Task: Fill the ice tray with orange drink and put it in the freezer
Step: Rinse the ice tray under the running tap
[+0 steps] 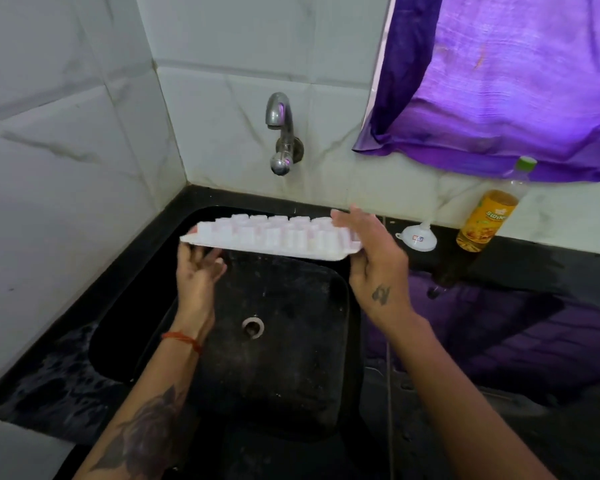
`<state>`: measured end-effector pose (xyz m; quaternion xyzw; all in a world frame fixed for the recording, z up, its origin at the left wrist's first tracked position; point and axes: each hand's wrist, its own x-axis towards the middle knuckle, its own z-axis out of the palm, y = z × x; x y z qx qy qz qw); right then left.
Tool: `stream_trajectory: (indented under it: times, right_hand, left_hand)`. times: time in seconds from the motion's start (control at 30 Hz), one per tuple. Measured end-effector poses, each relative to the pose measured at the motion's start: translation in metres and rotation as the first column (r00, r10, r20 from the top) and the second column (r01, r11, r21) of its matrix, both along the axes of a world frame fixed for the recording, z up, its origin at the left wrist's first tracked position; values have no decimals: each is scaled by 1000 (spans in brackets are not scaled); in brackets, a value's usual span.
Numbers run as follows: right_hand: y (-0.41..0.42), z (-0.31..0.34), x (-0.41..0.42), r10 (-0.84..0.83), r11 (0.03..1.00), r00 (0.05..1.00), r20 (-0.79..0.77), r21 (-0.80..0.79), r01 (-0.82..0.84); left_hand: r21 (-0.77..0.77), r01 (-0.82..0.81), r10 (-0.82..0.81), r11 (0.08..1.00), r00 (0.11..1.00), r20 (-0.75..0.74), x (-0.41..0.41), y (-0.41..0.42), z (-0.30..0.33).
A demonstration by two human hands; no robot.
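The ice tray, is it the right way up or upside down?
Upside down. The ice tray shows the bumpy undersides of its cups facing up, held over the sink by the left hand and right hand.

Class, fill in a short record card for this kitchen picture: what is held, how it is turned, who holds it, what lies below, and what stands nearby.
held: white ice tray
turned: upside down, cup bottoms up
left hand: under the tray's left end
right hand: grips the right end
below: black sink
above: tap, no water seen
nearby: white funnel, bottle with green cap, on the counter
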<state>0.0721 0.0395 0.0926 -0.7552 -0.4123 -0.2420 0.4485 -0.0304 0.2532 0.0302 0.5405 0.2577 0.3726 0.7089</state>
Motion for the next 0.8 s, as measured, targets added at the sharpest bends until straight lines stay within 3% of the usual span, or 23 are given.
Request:
stream_trajectory:
  times: [0.07,0.17,0.23,0.4,0.47,0.53,0.57,0.7,0.73,0.8]
  right_hand:
    - [0,-21,-12,30,995,999,-16,-94,-31]
    - [-9,-55,-23,91,947,959,-267,-273,-166]
    - [-15,-56,-23,82,959,964,-252,-242,-144]
    - [-2,-36,-24,46,994,999,-25,-100,-48]
    - [-2,-44,-28,67,977,993,-96,-198,-85]
    - [-8,-57,-30,57,936,958,-281,-319,-149]
    - [-12,-60,-30,41,945,955,-293,-298,-132]
    - [-8,-53,-30,-2,996,1000,-29,-87,-1]
    - [-7,-55,-30,-2,994,999,-48,-111,-3]
    - [-12,-59,-31,-26,963,965,-260,-265,-46]
  left_hand:
    - [-11,-3,2,1000,995,-100,-7,-8,-10]
    - [-150,-2,-48,989,943,-329,-24,-23,-39]
    - [-135,6,-45,991,956,-289,-32,-25,-47]
    - [7,5,-3,1000,986,-165,-29,-17,-36]
    - [-55,68,-79,996,968,-236,-31,-21,-37]
    - [-115,80,-110,990,951,-288,-39,-22,-45]
    - [-86,75,-96,993,955,-280,-42,-21,-49]
    - [-27,84,-87,996,981,-172,-38,-17,-52]
    - [-46,122,-128,992,972,-199,-36,-21,-52]
    - [-140,162,-198,977,933,-302,-35,-28,-56]
